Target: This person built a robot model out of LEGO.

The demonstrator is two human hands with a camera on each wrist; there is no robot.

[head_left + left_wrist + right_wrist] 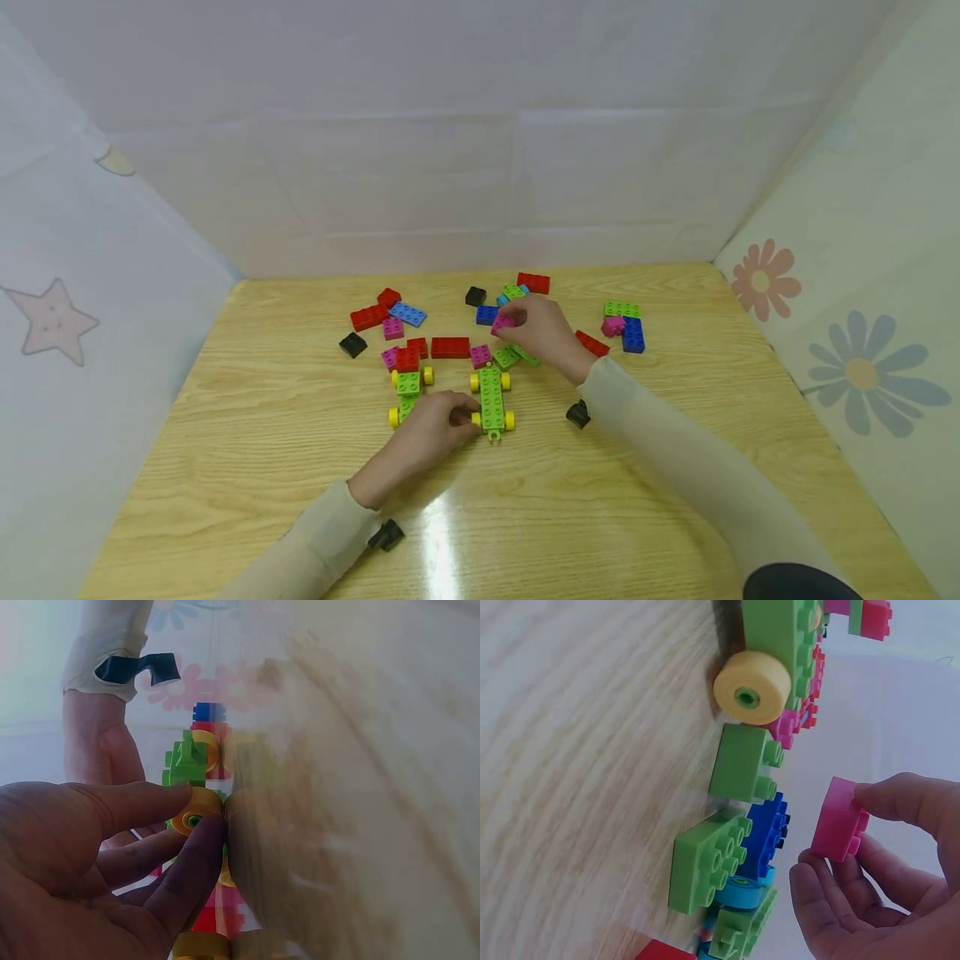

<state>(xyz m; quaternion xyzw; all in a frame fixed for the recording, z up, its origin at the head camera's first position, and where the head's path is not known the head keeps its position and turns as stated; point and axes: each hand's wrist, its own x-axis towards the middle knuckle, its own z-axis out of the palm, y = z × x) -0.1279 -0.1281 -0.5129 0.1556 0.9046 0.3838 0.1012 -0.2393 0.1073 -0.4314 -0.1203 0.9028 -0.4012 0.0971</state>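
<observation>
My right hand (542,333) pinches a pink brick (838,820) between thumb and fingers, raised above the loose bricks at the back. With thumb and fingertips, my left hand (431,429) holds a yellow wheel (196,812) at the near left corner of a long green wheeled base (491,400). That base stands on its yellow wheels with its hook end toward me. Just left of it is a second green wheeled base (408,407), partly hidden by the left hand, with a green brick (408,383) and a red brick (407,360) at its far end.
Behind the bases lie a long red brick (450,347), a pink brick (480,357), green bricks (506,358) and a blue brick (487,315). A light blue plate (408,314) is back left. Farther right sit a blue brick (633,335) and a green brick (622,309).
</observation>
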